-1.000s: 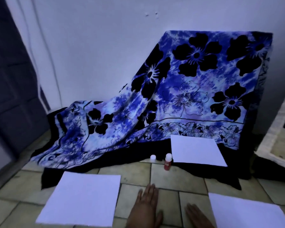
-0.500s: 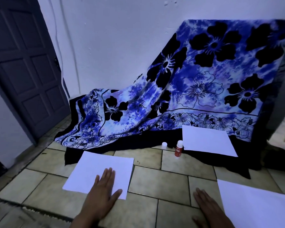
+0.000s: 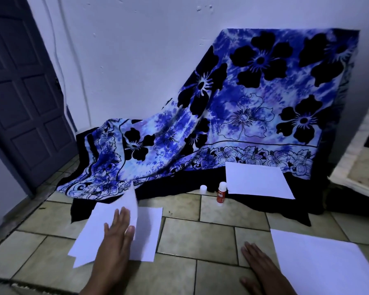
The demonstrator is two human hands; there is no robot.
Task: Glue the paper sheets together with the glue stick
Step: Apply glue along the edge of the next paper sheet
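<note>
- The glue stick point(image 3: 221, 193) is standing upright on the tiled floor point(image 3: 200, 237), just off the near left corner of the far sheet point(image 3: 258, 182). You are not touching it.
- Its white cap point(image 3: 203, 188) is sitting just to its left, apart from the stick.
- The far sheet is lying flat on the black border of the cloth point(image 3: 243, 107).
- At your left, two sheets are lying one over the other. The top sheet point(image 3: 94, 237) is sitting askew on the lower sheet point(image 3: 149, 235), and its far right corner is curling up off the floor.
- Your left hand point(image 3: 117, 237) is resting on that top sheet, with the fingers straight and close together and the thumb lying by the raised edge.
- Your right hand point(image 3: 262, 271) is lying flat on a tile, fingers straight and slightly spread, holding nothing, just beside the right sheet point(image 3: 328, 267).
- The blue flowered cloth is draping down from something against the white wall point(image 3: 136, 60) and is spilling onto the floor.
- A dark panelled door point(image 3: 19, 92) is standing at the far left.
</note>
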